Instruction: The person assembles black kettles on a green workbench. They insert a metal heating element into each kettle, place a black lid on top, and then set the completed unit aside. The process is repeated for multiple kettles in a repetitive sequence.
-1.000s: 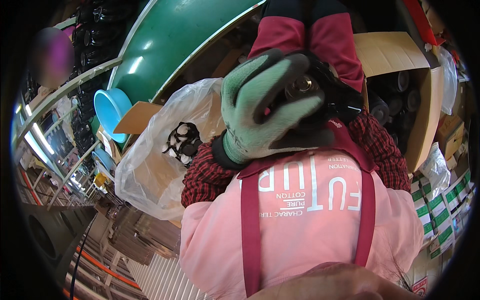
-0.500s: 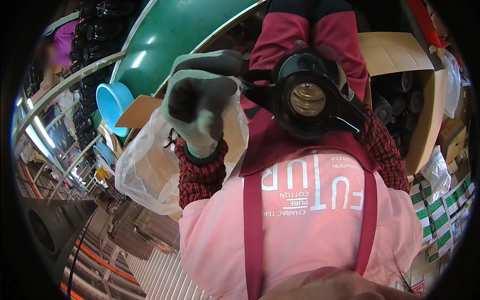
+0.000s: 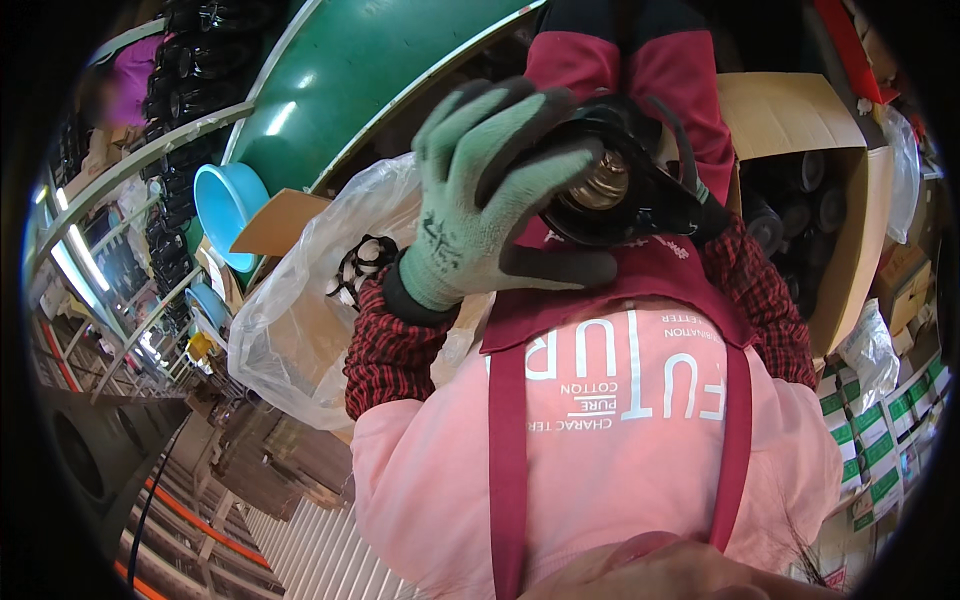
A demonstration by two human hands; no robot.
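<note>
A glossy black jug [image 3: 655,215] with a round opening and a silvery inside sits in front of my lap, tilted up towards me. My right hand [image 3: 690,165], in a grey glove, is mostly hidden behind the jug's right side and steadies it there. My left hand [image 3: 490,180], in a green and dark grey glove, reaches across the jug's left side. Its fingers and thumb are spread around the opening, with nothing visible between them; whether they touch the jug I cannot tell. Below the left wrist, small black and white parts [image 3: 362,265] lie in a clear plastic bag [image 3: 290,340].
An open cardboard box [image 3: 850,250] at right holds several dark cylindrical pieces. At upper left are a green surface [image 3: 370,60] and a light blue basin [image 3: 228,215]. Racks of black glossy jugs [image 3: 205,60] stand farther left, near a person in purple [image 3: 130,80].
My left hand has moved right, from a closed shape beside the jug to spread fingers over its left side. The jug has shifted slightly and is now partly covered.
</note>
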